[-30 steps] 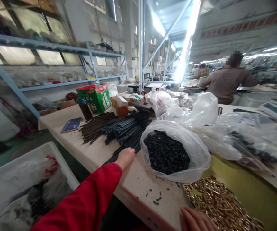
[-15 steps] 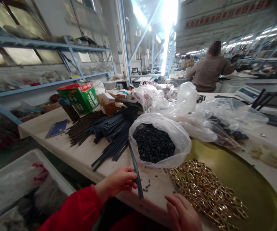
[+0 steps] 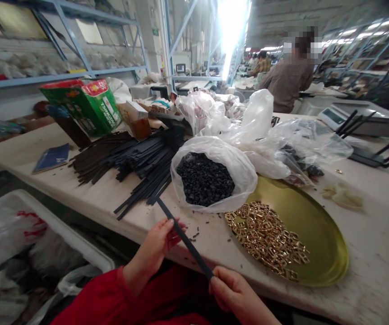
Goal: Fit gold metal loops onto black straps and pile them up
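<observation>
A dark flat strip (image 3: 189,244) slants between my hands at the table's front edge. My left hand (image 3: 162,239) pinches it near its upper end, and my right hand (image 3: 226,286) grips the lower end. Beyond them stands an open white plastic bag (image 3: 248,185) filled with small black pieces (image 3: 206,179). To the left of the bag lies a fanned pile of dark strips (image 3: 143,158). On the right, gold-coloured metal buckles (image 3: 269,239) are heaped on a round brass-coloured tray (image 3: 330,253).
A blue booklet (image 3: 52,158) and a green box (image 3: 96,108) are at the left. Clear plastic bags (image 3: 258,117) crowd the table's back. A white bin (image 3: 89,248) stands at lower left. A person in brown (image 3: 282,81) is farther back.
My right hand has come up to the strip and taken hold of its lower end. The strip now slants more, away from the bag. The view has shifted, so the table appears higher.
</observation>
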`<state>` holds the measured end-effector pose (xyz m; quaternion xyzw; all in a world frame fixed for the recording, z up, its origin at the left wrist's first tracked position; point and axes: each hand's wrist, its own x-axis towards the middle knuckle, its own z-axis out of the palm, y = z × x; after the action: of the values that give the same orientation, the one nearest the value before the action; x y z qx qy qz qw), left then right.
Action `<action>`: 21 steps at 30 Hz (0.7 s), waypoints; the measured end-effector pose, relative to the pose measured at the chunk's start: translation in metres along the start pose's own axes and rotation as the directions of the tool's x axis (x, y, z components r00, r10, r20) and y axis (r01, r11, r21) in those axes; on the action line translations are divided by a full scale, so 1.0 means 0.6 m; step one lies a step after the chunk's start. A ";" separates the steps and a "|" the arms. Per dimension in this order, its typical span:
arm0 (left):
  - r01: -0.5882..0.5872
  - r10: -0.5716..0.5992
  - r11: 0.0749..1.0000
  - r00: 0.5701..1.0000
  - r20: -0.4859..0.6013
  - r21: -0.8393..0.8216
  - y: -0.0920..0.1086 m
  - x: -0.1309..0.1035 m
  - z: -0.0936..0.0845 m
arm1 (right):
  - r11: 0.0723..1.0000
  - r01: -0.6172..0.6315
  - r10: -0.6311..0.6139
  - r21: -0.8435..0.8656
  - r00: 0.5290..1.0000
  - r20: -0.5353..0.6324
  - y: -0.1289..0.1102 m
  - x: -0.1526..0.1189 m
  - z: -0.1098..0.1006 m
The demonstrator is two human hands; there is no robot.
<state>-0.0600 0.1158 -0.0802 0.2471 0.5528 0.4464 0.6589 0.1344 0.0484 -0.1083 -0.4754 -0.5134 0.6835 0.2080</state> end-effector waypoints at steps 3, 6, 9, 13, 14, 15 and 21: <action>-0.083 0.085 0.996 0.991 -0.100 0.023 0.043 0.015 -0.003 | 0.969 0.040 -0.025 -0.243 0.998 0.064 -0.011 -0.011 0.005; -0.223 0.208 0.933 0.975 0.085 0.283 0.075 0.018 -0.002 | 0.889 0.170 -0.177 -0.425 0.984 0.023 -0.028 -0.007 -0.015; -0.251 0.062 0.783 0.942 0.330 0.569 0.080 0.011 0.002 | 0.804 0.123 -0.310 -0.582 0.921 -0.234 -0.043 0.007 -0.067; -0.203 -0.111 0.717 0.911 0.397 0.667 0.057 0.002 0.012 | 0.663 0.058 -0.501 -0.747 0.776 -0.383 -0.071 0.025 -0.137; -0.166 -0.147 0.725 0.910 0.386 0.669 0.052 0.001 0.015 | 0.627 0.072 -0.545 -0.776 0.752 -0.370 -0.083 0.031 -0.148; -0.129 -0.179 0.735 0.910 0.374 0.666 0.048 0.001 0.019 | 0.589 0.095 -0.592 -0.802 0.727 -0.348 -0.097 0.039 -0.154; 0.016 -0.237 0.830 0.915 0.326 0.557 0.047 0.013 0.035 | 0.380 0.131 -0.682 -0.916 0.708 -0.181 -0.171 0.157 -0.178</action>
<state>-0.0488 0.1392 -0.0555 0.4675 0.5328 0.1689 0.6849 0.1621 0.2145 -0.0592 -0.5318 -0.8036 0.0947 0.2500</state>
